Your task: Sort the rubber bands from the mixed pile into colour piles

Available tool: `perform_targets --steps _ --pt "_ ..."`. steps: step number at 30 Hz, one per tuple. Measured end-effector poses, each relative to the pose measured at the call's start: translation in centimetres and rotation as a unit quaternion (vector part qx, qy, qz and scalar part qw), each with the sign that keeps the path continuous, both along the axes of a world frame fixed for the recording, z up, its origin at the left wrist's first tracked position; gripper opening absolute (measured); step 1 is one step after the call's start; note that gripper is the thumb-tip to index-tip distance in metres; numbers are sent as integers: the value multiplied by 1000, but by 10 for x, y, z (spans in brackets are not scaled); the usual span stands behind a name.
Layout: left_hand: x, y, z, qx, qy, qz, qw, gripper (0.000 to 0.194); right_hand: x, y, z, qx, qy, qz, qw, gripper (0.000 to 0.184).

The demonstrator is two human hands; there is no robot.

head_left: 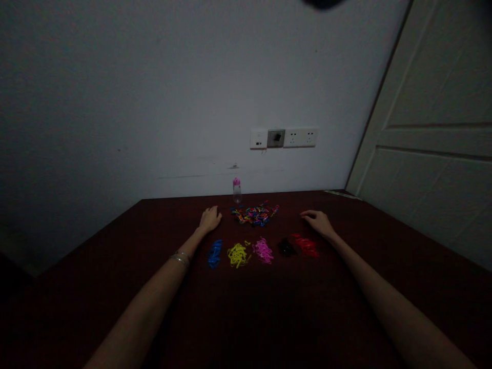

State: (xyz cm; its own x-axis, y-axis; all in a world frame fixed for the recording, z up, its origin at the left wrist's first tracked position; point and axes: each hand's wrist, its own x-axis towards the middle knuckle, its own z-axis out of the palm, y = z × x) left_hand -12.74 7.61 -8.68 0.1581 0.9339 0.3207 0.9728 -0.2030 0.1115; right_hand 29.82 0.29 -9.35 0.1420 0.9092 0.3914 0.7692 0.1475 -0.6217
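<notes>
My left hand (210, 219) rests palm down on the table, left of a mixed pile of colourful rubber bands (254, 214). Across from it, my right hand (317, 222) lies on the right side, its fingers loosely stretched towards that pile and holding nothing visible. Nearer to me, a row of single-colour piles runs from left to right: blue bands (214, 253), yellow bands (238, 254), pink bands (263, 250), a dark clump (286, 247) that looks black, and red bands (307, 246). Neither hand touches any pile.
A small clear bottle (237, 192) with a pink top stands behind the mixed pile. The dark reddish table (246, 318) reaches a pale wall (184, 102) with sockets (300, 138). At right is a panelled door (434, 138). The light is dim.
</notes>
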Motion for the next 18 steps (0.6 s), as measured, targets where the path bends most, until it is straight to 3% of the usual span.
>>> perform_targets --steps 8,13,18 --pt "0 0 -2 2 17 -5 1000 38 -34 -11 19 39 -119 89 988 29" --pt "1 -1 0 10 24 -4 1000 36 -77 -20 38 6 -154 88 984 25" --pt "2 -3 1 9 16 -7 1000 37 -109 -27 42 -36 -211 103 971 28"
